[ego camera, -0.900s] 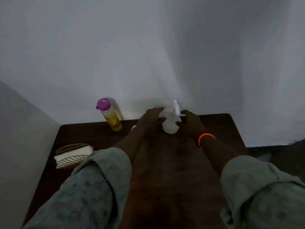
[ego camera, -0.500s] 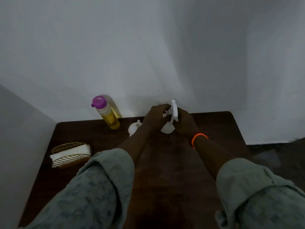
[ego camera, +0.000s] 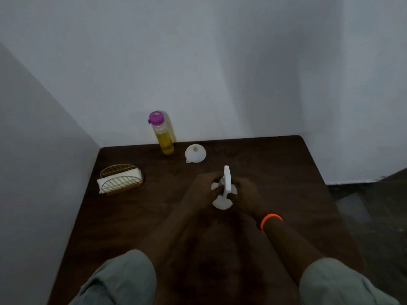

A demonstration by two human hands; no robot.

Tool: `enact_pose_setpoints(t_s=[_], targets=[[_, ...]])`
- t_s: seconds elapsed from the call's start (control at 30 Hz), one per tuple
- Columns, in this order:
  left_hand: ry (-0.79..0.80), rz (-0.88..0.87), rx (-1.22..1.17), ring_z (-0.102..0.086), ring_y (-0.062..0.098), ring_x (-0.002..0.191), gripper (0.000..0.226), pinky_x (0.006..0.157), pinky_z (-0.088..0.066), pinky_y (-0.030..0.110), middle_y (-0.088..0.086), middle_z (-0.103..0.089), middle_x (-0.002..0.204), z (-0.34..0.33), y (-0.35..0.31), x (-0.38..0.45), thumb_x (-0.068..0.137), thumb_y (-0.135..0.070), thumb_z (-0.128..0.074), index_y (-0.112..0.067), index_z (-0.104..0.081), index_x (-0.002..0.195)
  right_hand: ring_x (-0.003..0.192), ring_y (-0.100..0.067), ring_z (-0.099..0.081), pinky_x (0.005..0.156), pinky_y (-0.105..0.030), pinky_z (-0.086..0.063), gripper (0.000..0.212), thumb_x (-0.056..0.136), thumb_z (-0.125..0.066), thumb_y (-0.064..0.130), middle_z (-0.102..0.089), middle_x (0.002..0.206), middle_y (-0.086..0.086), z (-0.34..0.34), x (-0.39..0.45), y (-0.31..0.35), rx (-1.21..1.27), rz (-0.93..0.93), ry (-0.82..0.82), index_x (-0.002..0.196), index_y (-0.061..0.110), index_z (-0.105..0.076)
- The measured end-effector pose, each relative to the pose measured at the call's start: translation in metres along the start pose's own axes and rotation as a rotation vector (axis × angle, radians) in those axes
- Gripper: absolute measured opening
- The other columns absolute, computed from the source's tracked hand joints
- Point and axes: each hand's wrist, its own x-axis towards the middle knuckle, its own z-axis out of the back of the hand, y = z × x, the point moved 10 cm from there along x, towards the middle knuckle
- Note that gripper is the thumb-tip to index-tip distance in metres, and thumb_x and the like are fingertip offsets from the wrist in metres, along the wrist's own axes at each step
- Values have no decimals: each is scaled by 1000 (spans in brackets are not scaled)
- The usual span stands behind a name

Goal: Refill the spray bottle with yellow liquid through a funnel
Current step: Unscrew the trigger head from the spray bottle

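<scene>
A white spray bottle (ego camera: pixel 222 203) stands near the middle of the dark wooden table (ego camera: pixel 275 164). My left hand (ego camera: pixel 203 191) grips it from the left and my right hand (ego camera: pixel 247 194) from the right, both closed around its neck under the white trigger head (ego camera: pixel 226 178). A white funnel (ego camera: pixel 195 153) lies on the table behind the hands, untouched. Further back by the wall stands a clear bottle of yellow liquid (ego camera: pixel 164 139) with a purple cap, upright.
A gold wire holder with white napkins (ego camera: pixel 120 182) sits at the table's left side. White walls close in behind and on the left. The table's right edge drops to a dark floor (ego camera: pixel 374 205).
Both hands have brought the spray bottle from the back of the table toward me. The funnel, hidden before, is now uncovered behind the hands.
</scene>
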Motion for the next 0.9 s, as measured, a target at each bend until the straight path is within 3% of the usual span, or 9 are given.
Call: enact_pose_setpoints(t_s=[0.07,0.17,0.27,0.37,0.47,0.6,0.7,0.8,0.9], targets=[[-1,14,-9,-68,7,100,38,90,-56,35,-6,-74,108,-3,-2,-24,88,-43,-56,-20,-73,114,89,-18,-67,64,-11,-45,24,87,-70,10,-72,103,-8,-12,-23,0,0,-29,-13,110,6,-73],[11,51,-26,-68,13,105,37,93,-55,36,-1,-74,112,-12,-2,-50,90,-38,-59,-17,-71,118,75,-6,-61,64,-14,-51,16,89,-69,13,-75,98,-8,-19,-49,3,12,-16,-35,103,8,-75],[-41,70,-30,-68,17,107,36,96,-54,39,5,-74,115,-15,-2,-69,91,-33,-61,-12,-73,118,84,-15,-66,74,-26,-52,18,89,-68,10,-73,98,-7,-24,-69,6,-15,-9,-26,106,6,-74],[-95,47,-26,-70,13,96,23,88,-56,33,2,-77,105,-12,-7,-80,89,-23,-68,-14,-77,109,95,-24,-69,77,-26,-50,20,88,-69,10,-74,103,-10,-26,-79,4,-33,-22,-47,108,6,-74],[-143,41,-38,-72,7,86,21,79,-58,30,-3,-78,95,-6,-12,-87,86,-30,-68,-20,-79,101,89,-17,-68,69,-19,-47,21,86,-70,14,-75,101,-11,-28,-84,5,-9,-22,-56,105,8,-75],[-127,72,35,-71,9,90,19,82,-56,29,-2,-78,98,-10,-15,-89,88,-23,-73,-20,-78,106,100,-24,-67,78,-23,-44,26,87,-68,9,-73,108,-12,-23,-91,4,-33,-14,-84,113,5,-72],[-172,104,72,-70,11,85,16,74,-49,18,-2,-77,93,-10,-16,-92,87,-25,-74,-19,-79,101,106,-29,-67,84,-30,-50,28,89,-67,7,-72,113,-15,-21,-94,-3,-24,-36,-115,116,2,-70],[-246,171,43,-65,3,73,13,62,-38,7,-6,-76,85,-8,-16,-96,81,-26,-78,-23,-79,94,98,-30,-70,77,-25,-46,22,89,-68,10,-74,105,-16,-21,-94,-1,-36,4,-129,109,2,-72],[-305,199,42,-64,4,70,7,63,-48,19,-7,-73,78,-3,-17,-101,79,-27,-78,-24,-76,85,96,-28,-70,76,-25,-47,21,87,-69,8,-74,103,-16,-20,-92,1,-35,18,-118,106,1,-73]])
